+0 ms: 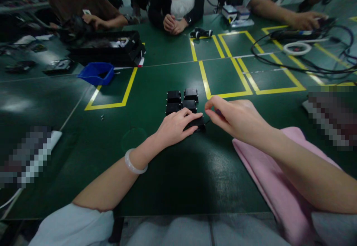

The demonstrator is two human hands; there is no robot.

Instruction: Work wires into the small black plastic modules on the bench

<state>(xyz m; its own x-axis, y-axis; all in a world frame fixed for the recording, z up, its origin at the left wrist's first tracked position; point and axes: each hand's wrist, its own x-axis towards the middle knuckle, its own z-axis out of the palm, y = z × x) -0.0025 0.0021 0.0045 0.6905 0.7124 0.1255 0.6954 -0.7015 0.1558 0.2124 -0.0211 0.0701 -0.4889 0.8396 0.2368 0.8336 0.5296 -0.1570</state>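
Steadying a black block (198, 122) under your left hand (177, 125) while your right hand (237, 116) pinches a thin dark piece (208, 122)

Your left grip is narrow: index finger along the far side of the block and thumb along the near side, with the black top showing between them. Your remaining fingers curl toward the neighbouring blocks; whether they touch them, you cannot tell from here.

Your right grip is nearly closed, thumb and index fingertips brought close together just right of that block. The thin dark piece runs down from them toward the block's right end. It is too small and dim to name, and you can't tell whether its tip touches.

The block you hold sits at the near end of a cluster on the green table (167, 190), roughly in front of you. Four more black blocks (189, 106) stand just beyond it in two side-by-side pairs, bright little studs at their sides.

Your right forearm passes over a pink cloth (263, 164). Off to the left lie a few tiny metal bits (102, 117), and farther away a blue bin (96, 73). Across the table, a co-worker's clasped hands (175, 25) rest well apart from yours.
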